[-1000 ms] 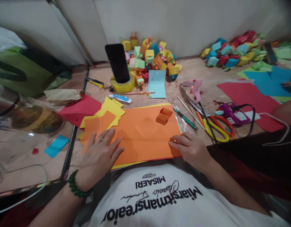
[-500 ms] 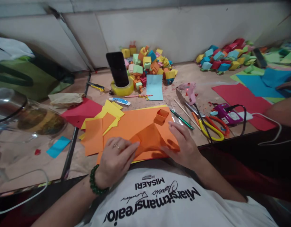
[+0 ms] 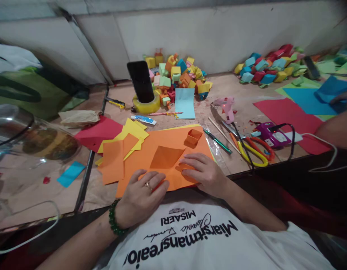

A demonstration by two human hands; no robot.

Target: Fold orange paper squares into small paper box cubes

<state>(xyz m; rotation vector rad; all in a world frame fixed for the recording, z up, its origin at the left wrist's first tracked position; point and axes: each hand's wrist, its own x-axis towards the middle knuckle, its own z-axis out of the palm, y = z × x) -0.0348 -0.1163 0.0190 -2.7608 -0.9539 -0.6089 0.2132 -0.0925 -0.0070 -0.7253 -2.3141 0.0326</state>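
My right grip [image 3: 205, 174] rests against the folded orange paper [image 3: 165, 157], perhaps steadying it; my left grip [image 3: 144, 192] lies nearer me. Whether either pinches it, I cannot tell.

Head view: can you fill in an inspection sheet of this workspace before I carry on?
Surface: brown table; dark specks scattered near the glue gun.
Paper: orange sheet, seemingly partly lifted, over a paper stack; small open orange box on top.
Clutter: phone upright at a tape roll, yellow-handled scissors, green pen.
Left hand: on orange paper at the near edge.
Right hand: fingers at the orange sheet; grip unclear.
Cables: glue gun's black cord crosses the scissors; white cable farther right.
Surroundings: wall, paper block heap, co-worker's arm.
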